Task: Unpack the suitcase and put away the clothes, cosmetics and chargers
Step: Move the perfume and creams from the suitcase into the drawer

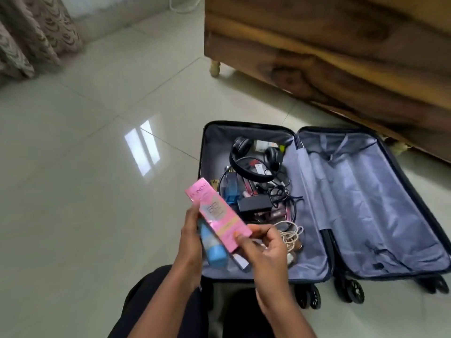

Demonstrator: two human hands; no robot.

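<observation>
Suitcase (366, 211) lay open flat on the tiled floor (85, 191) beside a wooden bed frame (329, 57), its wheels toward me and both halves lined in grey fabric. My left hand (191, 236) gripped two cosmetics together above the near left corner of the left half: a pink BB cream box (217, 213), tilted with its top pointing away and to the left, and a blue tube (212, 247) just under it, my fingers curled round both from the left side. My right hand (264, 247) pinched the box's near right edge between thumb and fingertips, and something small and pale showed inside that hand, though I could not tell what it was. In the left half, toward its far edge, black headphones (253, 159) lay over a heap of small cosmetics (246, 189). A black charger brick (253, 204) sat in the middle of that half with dark cables (283, 191) tangled beside it. A coiled white cable (290, 234) lay near the hinge, just beyond my right hand. Patterned curtains (29, 37) hung at the far left of the floor.
</observation>
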